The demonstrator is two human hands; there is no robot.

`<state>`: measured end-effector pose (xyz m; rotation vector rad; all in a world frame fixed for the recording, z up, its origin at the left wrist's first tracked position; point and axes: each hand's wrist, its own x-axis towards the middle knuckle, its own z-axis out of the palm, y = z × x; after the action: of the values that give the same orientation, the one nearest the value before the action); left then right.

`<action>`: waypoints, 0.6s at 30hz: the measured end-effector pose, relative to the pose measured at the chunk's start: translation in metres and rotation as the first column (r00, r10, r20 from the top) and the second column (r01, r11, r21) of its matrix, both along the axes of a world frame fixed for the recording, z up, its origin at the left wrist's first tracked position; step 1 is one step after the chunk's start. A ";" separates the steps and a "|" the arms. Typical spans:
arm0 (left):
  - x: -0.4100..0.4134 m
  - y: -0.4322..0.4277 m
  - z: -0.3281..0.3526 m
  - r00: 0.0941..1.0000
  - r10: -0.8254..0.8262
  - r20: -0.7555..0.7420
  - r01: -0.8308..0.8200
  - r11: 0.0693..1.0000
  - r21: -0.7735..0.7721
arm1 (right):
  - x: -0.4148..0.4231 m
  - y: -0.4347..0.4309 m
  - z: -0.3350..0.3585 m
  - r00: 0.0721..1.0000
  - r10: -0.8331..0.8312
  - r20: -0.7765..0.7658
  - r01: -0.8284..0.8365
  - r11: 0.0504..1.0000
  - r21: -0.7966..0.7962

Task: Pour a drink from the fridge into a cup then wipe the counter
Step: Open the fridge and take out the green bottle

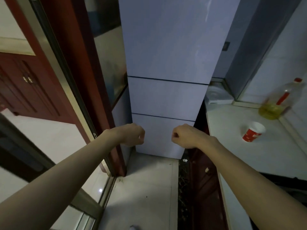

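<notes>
Head view, facing the fridge (169,47). Its three fronts, the tall top door (171,27), the middle front (167,97) and the bottom front (157,130), are all closed, so the drink is out of sight and presumably inside.

The left hand (132,135) and right hand (184,135) are held before the bottom front, apart from each other. The fingers of each are curled into a loose fist and hold nothing.

The cup (253,131), red and white and apparently paper, stands upright and mouth-open on the counter (232,151), out on its open middle. It probably weighs little, crushes easily and tips readily, so it is best steadied low on its wall while pouring.

No handle shows on the fridge. The likely hold is a door's side edge, and a firm pull against the seal is to be expected. Which side is hinged cannot be told.

An oil bottle (280,102) stands at the counter's back edge behind the cup, apart from it. A white tray-like item (217,95) fills the far corner beside the fridge.

Room is narrow. The fridge sits between a red door frame (93,80) and the counter's end, with a strip of floor (146,180) in front. A swinging door may meet either one.
</notes>
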<state>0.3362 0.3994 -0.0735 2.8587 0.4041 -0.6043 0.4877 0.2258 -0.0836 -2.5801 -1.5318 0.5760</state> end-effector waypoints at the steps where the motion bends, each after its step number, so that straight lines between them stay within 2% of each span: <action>1: 0.008 0.013 0.001 1.000 0.000 -0.008 0.000 1.000 -0.008 | 0.007 0.013 0.002 1.000 -0.005 -0.005 0.005 1.000 -0.008; 4: 0.033 0.059 0.013 1.000 -0.016 -0.023 0.016 1.000 0.000 | 0.034 0.054 0.012 0.999 -0.047 -0.009 0.047 0.999 -0.004; 10: 0.075 0.144 0.034 0.998 -0.026 0.061 0.023 0.999 0.044 | 0.074 0.131 0.027 0.997 -0.074 0.033 0.072 0.996 0.049; 15: 0.094 0.174 0.019 0.998 -0.058 -0.007 0.058 0.998 -0.002 | 0.092 0.175 0.020 0.998 -0.069 0.008 0.068 0.997 0.026; 18: 0.110 0.200 0.012 0.999 -0.032 -0.023 0.032 0.999 0.021 | 0.111 0.201 0.025 0.998 -0.053 0.028 0.052 0.998 0.028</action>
<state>0.4457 0.5992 -0.0615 2.8859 0.3712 -0.6431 0.5985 0.4269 -0.0588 -2.6108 -1.4646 0.5112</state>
